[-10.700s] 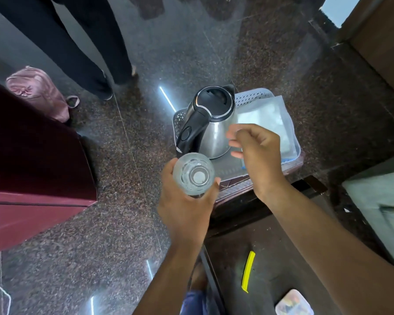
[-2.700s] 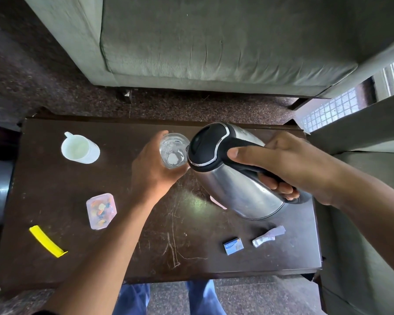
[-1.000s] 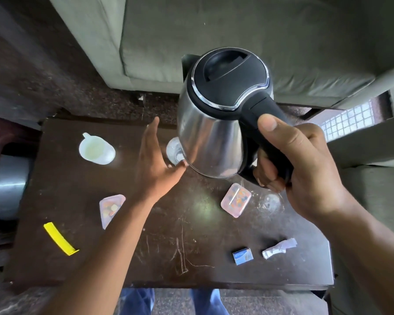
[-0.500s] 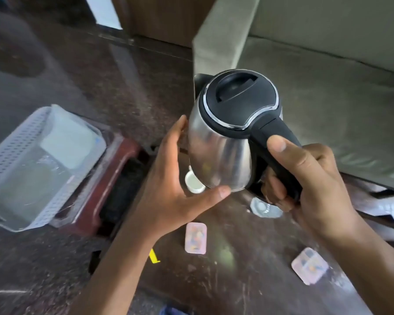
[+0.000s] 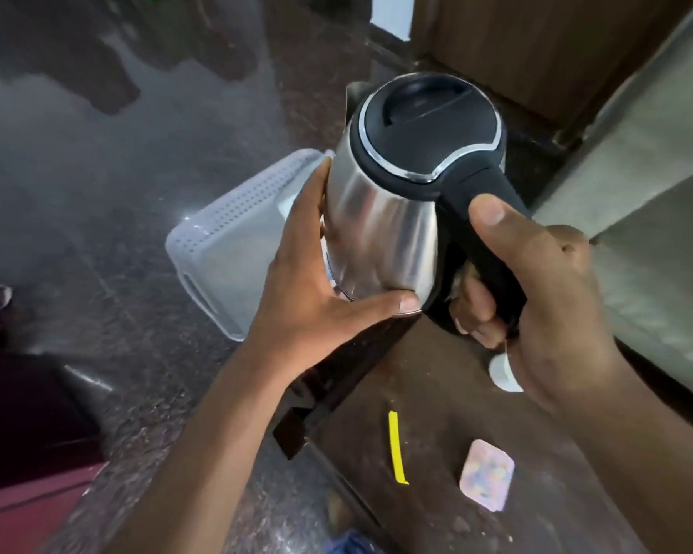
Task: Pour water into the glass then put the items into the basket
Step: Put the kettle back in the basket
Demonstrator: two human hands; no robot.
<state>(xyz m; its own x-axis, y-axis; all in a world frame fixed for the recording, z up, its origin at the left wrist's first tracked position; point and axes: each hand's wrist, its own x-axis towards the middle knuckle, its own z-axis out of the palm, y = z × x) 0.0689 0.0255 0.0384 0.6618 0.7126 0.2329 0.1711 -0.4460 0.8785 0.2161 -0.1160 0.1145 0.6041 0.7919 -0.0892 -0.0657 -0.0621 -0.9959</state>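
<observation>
A steel kettle (image 5: pixel 381 217) with a black lid is up in the air at the centre of the head view. My right hand (image 5: pixel 537 281) grips its black handle. My left hand (image 5: pixel 305 289) lies flat against the kettle's left side, with the thumb under its base. Behind and to the left of the kettle sits the white perforated basket (image 5: pixel 225 241), partly hidden by my left hand. The glass is not in view.
The dark table (image 5: pixel 437 393) at lower right holds a yellow strip (image 5: pixel 395 445), a pink pill box (image 5: pixel 485 475) and a white cup (image 5: pixel 503 371) half hidden by my right wrist. A grey sofa (image 5: pixel 657 193) stands on the right and maroon furniture (image 5: pixel 29 433) at lower left.
The view has swung left from the table toward the basket. The kettle has moved with it to just over the basket's near side, and my left hand has settled on its side.
</observation>
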